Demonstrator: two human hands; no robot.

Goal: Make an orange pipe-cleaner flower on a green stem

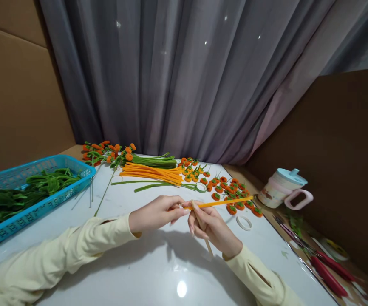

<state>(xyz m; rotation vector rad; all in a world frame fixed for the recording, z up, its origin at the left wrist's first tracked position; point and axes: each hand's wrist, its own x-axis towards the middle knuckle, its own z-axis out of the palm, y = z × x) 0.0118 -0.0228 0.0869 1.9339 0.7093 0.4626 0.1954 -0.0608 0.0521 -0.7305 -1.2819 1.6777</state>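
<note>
My left hand point(160, 211) pinches the near end of a yellow-orange pipe cleaner point(224, 202) with its fingertips. Close against it, my right hand point(214, 227) is closed around a thin tan stick point(208, 247), which slants down out of the fist. The pipe cleaner runs from between both hands to the right, over small orange pipe-cleaner pumpkins with green tops point(216, 196). Where it meets the stick, the fingers partly hide it. Behind the hands lie a bundle of orange pipe cleaners point(152, 173) and a bundle of green ones point(154, 161).
A blue basket point(86, 170) of green leaf pieces stands at left. Orange flowers on stems point(117, 148) lie at the back left. A white tape ring point(244, 223) rests right of my hands. Farther right are a lidded cup point(276, 189) and red-handled pliers point(329, 276).
</note>
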